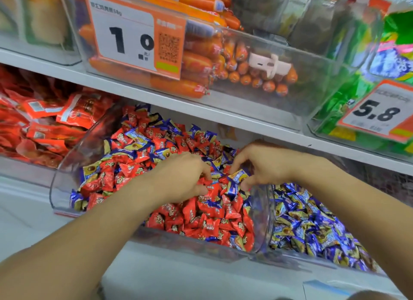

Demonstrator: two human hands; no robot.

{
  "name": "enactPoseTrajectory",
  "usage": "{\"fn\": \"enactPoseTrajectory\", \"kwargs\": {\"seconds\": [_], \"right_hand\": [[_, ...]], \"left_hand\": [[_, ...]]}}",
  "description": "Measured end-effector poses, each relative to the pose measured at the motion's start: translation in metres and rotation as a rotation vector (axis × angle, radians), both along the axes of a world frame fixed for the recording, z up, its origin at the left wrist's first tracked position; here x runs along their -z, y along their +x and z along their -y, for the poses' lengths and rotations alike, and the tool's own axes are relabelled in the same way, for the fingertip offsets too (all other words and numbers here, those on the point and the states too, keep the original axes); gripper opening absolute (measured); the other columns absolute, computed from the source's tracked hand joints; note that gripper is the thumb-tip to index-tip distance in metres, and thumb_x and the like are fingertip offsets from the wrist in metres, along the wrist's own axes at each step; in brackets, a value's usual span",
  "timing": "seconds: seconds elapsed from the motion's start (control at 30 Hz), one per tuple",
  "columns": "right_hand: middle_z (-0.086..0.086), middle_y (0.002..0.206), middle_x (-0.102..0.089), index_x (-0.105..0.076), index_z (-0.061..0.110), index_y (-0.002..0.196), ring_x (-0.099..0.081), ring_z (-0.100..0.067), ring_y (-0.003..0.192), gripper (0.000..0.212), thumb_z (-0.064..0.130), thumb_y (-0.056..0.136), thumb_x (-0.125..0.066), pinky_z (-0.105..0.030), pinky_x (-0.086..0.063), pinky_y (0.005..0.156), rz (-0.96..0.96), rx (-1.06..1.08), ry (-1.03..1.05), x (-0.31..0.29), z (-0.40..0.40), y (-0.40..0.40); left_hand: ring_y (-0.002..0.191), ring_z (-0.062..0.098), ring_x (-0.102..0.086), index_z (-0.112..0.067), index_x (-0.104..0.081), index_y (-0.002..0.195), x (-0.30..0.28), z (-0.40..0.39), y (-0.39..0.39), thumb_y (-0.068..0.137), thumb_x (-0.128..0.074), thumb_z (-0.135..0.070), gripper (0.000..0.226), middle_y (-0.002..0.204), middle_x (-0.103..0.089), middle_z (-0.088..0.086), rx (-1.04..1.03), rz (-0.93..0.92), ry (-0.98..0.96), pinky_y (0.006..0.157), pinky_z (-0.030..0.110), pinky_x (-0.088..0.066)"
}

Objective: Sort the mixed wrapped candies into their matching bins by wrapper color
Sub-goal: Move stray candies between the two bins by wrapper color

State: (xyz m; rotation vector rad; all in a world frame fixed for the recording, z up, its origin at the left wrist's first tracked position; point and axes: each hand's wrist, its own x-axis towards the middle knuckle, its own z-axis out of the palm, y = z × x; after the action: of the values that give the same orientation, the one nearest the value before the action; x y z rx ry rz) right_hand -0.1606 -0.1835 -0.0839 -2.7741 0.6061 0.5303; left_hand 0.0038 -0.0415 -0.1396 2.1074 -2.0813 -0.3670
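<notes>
A clear plastic bin [67, 156] holds a heap of red-wrapped candies [201, 219] with blue-and-gold wrapped candies [138, 143] mixed among them. To its right, a second clear bin [263, 212] is filled with blue-and-gold candies [312, 223] only. Both hands are inside the mixed bin. My left hand [181, 177] digs into the pile with curled fingers, fingertips among red candies. My right hand [266, 163] pinches a blue-and-gold candy [239, 175] between thumb and fingers, just above the pile near the bin's right wall.
A bin of large red packets [44, 121] stands to the left. The shelf above carries a bin of orange sausages [196, 60] with a "1.0" price tag, and green packets [348, 103] with a "5.8" tag at right. The white shelf edge [201, 277] runs below.
</notes>
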Motion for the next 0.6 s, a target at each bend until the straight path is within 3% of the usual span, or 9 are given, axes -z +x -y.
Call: {"fn": "enactPoseTrajectory", "kwargs": {"seconds": [0.03, 0.1, 0.17, 0.27, 0.33, 0.4, 0.5, 0.6], "right_hand": [[0.016, 0.095, -0.062, -0.067, 0.023, 0.123, -0.055, 0.014, 0.072, 0.053, 0.028, 0.074, -0.086, -0.005, -0.042, 0.068, -0.034, -0.003, 0.015, 0.002, -0.001, 0.003], [0.008, 0.102, -0.064, -0.063, 0.023, 0.127, -0.063, -0.005, 0.089, 0.065, 0.023, 0.068, -0.091, -0.025, -0.053, 0.083, -0.101, -0.001, 0.043, 0.007, -0.001, 0.011], [0.005, 0.108, -0.066, -0.062, 0.027, 0.128, -0.065, -0.015, 0.093, 0.067, 0.022, 0.067, -0.091, -0.034, -0.055, 0.086, -0.128, -0.023, 0.013, 0.014, 0.000, 0.017], [0.008, 0.095, -0.068, -0.069, 0.026, 0.121, -0.067, -0.010, 0.086, 0.051, 0.021, 0.073, -0.087, -0.034, -0.056, 0.084, -0.066, -0.060, 0.049, 0.019, 0.003, 0.019], [0.019, 0.080, -0.067, -0.074, 0.020, 0.114, -0.064, 0.004, 0.073, 0.037, 0.018, 0.078, -0.084, -0.021, -0.055, 0.076, 0.015, -0.022, 0.140, 0.019, 0.004, 0.017], [0.026, 0.066, -0.065, -0.075, 0.013, 0.110, -0.059, 0.007, 0.061, 0.028, 0.014, 0.082, -0.080, -0.012, -0.049, 0.063, 0.127, 0.040, 0.237, 0.016, 0.004, 0.015], [0.017, 0.077, -0.072, -0.069, 0.005, 0.114, -0.059, 0.002, 0.053, 0.029, 0.008, 0.086, -0.074, -0.016, -0.051, 0.055, 0.232, 0.183, 0.438, 0.010, 0.001, 0.014], [0.002, 0.096, -0.072, -0.069, 0.010, 0.114, -0.068, -0.006, 0.065, 0.031, 0.011, 0.085, -0.076, -0.021, -0.054, 0.061, 0.215, 0.176, 0.370, 0.007, 0.003, 0.014]], "left_hand": [[0.117, 0.017, -0.050, -0.033, -0.063, 0.122, 0.000, 0.001, 0.002, 0.087, -0.066, -0.048, 0.038, 0.122, -0.057, -0.005, 0.000, -0.018, 0.001, 0.100, 0.036, -0.041], [0.112, 0.016, -0.053, -0.031, -0.065, 0.120, -0.001, 0.002, 0.002, 0.085, -0.068, -0.050, 0.039, 0.117, -0.060, -0.005, -0.006, -0.057, -0.005, 0.097, 0.035, -0.044], [0.107, 0.013, -0.054, -0.030, -0.067, 0.116, 0.000, 0.002, 0.003, 0.083, -0.069, -0.051, 0.040, 0.111, -0.061, -0.007, -0.020, -0.104, -0.012, 0.094, 0.033, -0.046], [0.100, 0.011, -0.057, -0.028, -0.069, 0.111, 0.001, 0.003, 0.005, 0.084, -0.068, -0.051, 0.035, 0.106, -0.063, -0.008, -0.025, -0.144, -0.033, 0.090, 0.031, -0.048], [0.096, 0.011, -0.059, -0.026, -0.070, 0.108, 0.002, 0.004, 0.005, 0.086, -0.066, -0.049, 0.031, 0.102, -0.066, -0.007, -0.039, -0.173, -0.059, 0.087, 0.032, -0.050], [0.092, 0.012, -0.060, -0.023, -0.070, 0.106, 0.001, 0.005, 0.004, 0.087, -0.065, -0.047, 0.031, 0.098, -0.067, -0.006, -0.053, -0.207, -0.110, 0.084, 0.033, -0.051], [0.092, 0.003, -0.056, -0.026, -0.066, 0.109, -0.004, 0.005, -0.002, 0.080, -0.069, -0.054, 0.041, 0.101, -0.066, -0.011, -0.066, -0.308, -0.191, 0.077, 0.023, -0.047], [0.096, 0.005, -0.055, -0.028, -0.058, 0.116, -0.004, 0.005, -0.012, 0.072, -0.073, -0.061, 0.057, 0.100, -0.063, -0.015, -0.115, -0.354, -0.167, 0.078, 0.023, -0.045]]}}
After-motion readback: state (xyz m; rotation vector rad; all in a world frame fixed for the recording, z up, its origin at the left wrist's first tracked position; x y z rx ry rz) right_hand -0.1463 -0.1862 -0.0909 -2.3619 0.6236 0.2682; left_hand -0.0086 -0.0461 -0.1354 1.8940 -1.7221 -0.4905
